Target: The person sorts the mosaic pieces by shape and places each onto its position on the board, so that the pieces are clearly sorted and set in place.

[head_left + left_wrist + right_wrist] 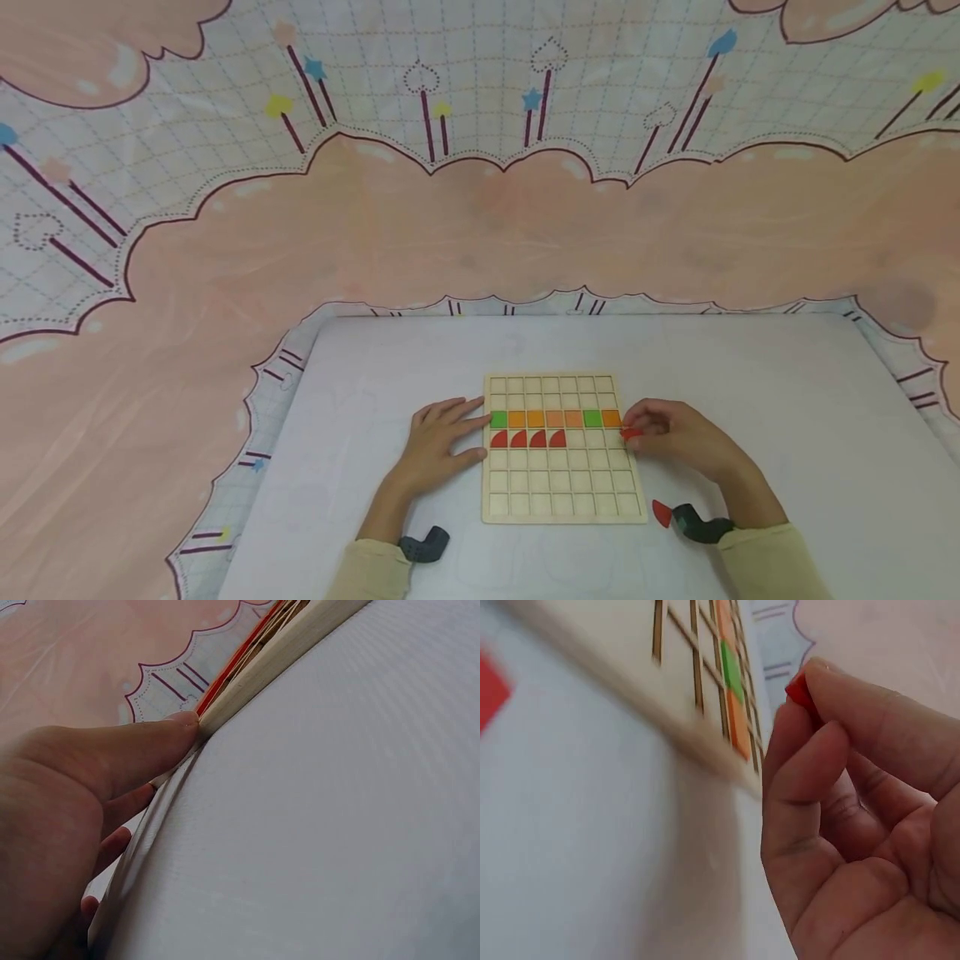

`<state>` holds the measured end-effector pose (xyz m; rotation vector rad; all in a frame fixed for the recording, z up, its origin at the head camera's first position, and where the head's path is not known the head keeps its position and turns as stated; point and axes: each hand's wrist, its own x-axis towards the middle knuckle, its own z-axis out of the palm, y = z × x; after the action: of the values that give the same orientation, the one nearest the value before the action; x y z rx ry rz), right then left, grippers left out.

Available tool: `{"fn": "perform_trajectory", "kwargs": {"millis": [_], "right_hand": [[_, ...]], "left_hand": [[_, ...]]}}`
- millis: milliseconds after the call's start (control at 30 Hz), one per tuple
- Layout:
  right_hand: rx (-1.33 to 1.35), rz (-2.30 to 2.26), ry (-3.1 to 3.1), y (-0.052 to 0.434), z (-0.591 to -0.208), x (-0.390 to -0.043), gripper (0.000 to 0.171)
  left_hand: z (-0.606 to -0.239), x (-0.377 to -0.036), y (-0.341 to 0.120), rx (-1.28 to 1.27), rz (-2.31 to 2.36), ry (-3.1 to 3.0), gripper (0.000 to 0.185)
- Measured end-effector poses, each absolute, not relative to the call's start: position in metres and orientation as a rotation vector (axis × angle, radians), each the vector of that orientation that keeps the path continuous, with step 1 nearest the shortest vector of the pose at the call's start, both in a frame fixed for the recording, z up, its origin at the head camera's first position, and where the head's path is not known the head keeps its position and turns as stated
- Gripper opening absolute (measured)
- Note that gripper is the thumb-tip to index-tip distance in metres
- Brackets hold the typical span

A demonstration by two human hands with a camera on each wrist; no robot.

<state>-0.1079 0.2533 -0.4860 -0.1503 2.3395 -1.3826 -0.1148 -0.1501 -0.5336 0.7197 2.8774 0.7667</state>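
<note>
A wooden grid board [557, 502] lies flat on the white table. One of its rows holds green, orange and peach square tiles [553, 419]; the row nearer me has several red quarter-circle tiles [518, 439] in its left cells. My left hand [438, 446] rests at the board's left edge with fingers spread, the thumb touching the side in the left wrist view. Beside the right edge, my right hand [678, 433] pinches a red tile [799, 691] between thumb and fingertips; the fingers partly cover it, so its full shape is hidden.
Another red quarter-circle tile [661, 513] lies on the table [375, 358] right of the board, close to the dark camera [699, 525] on my right wrist. A second dark camera [426, 545] sits on the left wrist. Patterned peach-and-white cloth [495, 225] surrounds the table.
</note>
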Motion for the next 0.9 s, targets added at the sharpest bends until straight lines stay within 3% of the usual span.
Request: {"fn": "perform_trajectory", "kwargs": {"millis": [300, 900], "right_hand": [[-0.116, -1.517, 2.263, 0.226, -0.483, -0.114, 0.029], [-0.108, -1.300, 2.564, 0.183, -0.487, -0.115, 0.014]], "left_hand": [[-0.533, -0.114, -0.150, 0.710, 0.773, 2.874, 0.056], [-0.534, -0.115, -0.150, 0.721, 0.761, 2.880, 0.056]]}}
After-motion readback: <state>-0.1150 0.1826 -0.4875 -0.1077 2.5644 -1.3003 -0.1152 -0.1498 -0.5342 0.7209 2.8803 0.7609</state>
